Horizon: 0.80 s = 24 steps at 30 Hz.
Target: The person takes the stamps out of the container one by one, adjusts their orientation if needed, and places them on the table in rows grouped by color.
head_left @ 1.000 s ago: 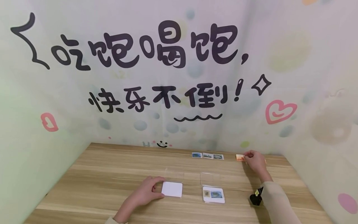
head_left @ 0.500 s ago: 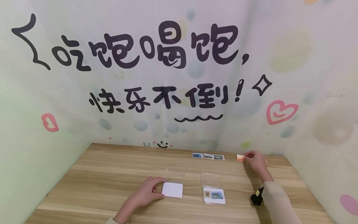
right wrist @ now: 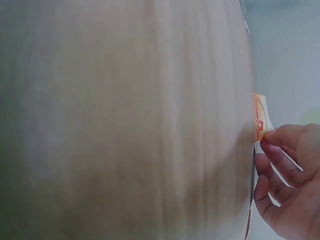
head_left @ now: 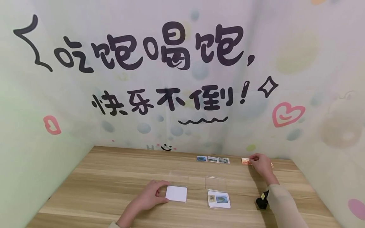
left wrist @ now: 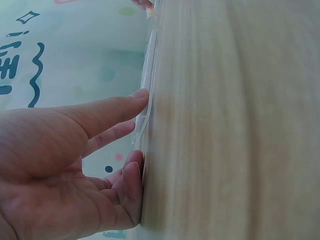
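At the back right of the table, my right hand (head_left: 260,165) pinches an orange stamp (head_left: 246,161) between thumb and index finger. The right wrist view shows that orange stamp (right wrist: 259,117) with one end lifted towards the wall side. My left hand (head_left: 148,195) grips the left side of a clear plastic case with a white card (head_left: 176,193) in it, index finger at the far corner and thumb at the near one. In the left wrist view, the thumb lies against the edge of the clear case (left wrist: 145,112), and the lower fingers touch the table.
Right of the white card lies a second open clear case with a card bearing two stamps (head_left: 218,199). Three stamps (head_left: 213,159) sit in a row at the back. A small black object (head_left: 261,202) is beside the right sleeve. A printed curtain (head_left: 159,133) closes off the back.
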{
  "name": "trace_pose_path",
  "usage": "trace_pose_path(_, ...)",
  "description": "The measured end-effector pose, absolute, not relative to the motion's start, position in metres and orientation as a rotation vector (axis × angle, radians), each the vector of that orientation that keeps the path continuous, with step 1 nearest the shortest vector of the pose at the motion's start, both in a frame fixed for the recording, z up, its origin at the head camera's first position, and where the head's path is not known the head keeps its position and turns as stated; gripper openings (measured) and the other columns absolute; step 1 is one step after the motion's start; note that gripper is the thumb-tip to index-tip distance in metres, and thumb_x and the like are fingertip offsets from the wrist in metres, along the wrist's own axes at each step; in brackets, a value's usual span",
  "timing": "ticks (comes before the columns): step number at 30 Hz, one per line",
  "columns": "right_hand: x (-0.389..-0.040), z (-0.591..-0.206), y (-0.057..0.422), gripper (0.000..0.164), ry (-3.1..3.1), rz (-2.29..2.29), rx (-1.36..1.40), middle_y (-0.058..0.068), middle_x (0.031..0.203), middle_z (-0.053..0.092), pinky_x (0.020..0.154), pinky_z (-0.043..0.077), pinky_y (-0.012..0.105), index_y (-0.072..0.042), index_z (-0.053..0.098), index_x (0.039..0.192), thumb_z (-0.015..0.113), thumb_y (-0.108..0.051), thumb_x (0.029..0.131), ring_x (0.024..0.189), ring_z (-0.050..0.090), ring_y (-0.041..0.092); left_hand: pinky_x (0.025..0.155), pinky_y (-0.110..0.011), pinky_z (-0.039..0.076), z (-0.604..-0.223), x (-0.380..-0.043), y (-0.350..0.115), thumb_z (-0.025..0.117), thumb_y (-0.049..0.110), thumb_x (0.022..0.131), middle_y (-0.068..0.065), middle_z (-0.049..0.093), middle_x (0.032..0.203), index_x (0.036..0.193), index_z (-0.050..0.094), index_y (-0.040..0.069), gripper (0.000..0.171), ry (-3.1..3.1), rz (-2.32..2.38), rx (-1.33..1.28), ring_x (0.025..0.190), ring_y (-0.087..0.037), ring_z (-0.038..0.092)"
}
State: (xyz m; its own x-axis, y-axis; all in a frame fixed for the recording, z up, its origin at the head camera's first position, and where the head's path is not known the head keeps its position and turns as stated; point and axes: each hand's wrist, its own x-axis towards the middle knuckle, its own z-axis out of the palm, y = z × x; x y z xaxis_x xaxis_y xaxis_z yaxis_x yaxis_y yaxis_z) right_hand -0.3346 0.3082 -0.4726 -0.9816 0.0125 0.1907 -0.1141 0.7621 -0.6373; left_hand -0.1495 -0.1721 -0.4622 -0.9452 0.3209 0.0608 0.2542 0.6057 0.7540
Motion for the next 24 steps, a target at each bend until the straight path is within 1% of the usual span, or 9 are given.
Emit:
trace_pose_path(5,-0.3368,-0.4746,0.3080,0.012,-2.776,1.033,0.080,0.019,0.088,0.073,0.062,0.045,0.027,0.010,0.072,0.098,0.068,-0.002,0.094,0.072,0.057,0.016,0.066,-0.025,0.037,-0.4637,-0.1501,-0.1724,0.087,0.013,0.086,-0.003,0.048,0.084,0.134,0.067,0.002,0.053,2.743,1.268,0.492,0.075,-0.009,0.041)
trace_pose_path(13,-0.3391,-0.4775,0.3091,0.010,-2.785,1.023,0.101,0.020,0.088,0.073,0.064,0.046,0.029,0.009,0.071,0.095,0.068,-0.001,0.093,0.074,0.058,0.017,0.066,-0.025,0.037,-0.4666,-0.1505,-0.1727,0.087,0.013,0.086,-0.002,0.047,0.085,0.134,0.067,0.003,0.054,2.747,1.269,0.483,0.076,-0.009,0.040)
trace_pose_path(24,-0.3412,-0.4767,0.3122,0.012,-2.823,1.034,0.133,0.019,0.089,0.073,0.066,0.047,0.027,0.011,0.072,0.099,0.069,0.000,0.095,0.077,0.059,0.016,0.066,-0.025,0.036,-0.4636,-0.1499,-0.1718,0.086,0.013,0.087,-0.004,0.047,0.086,0.134,0.066,0.002,0.052,2.737,1.263,0.470,0.077,-0.012,0.040)
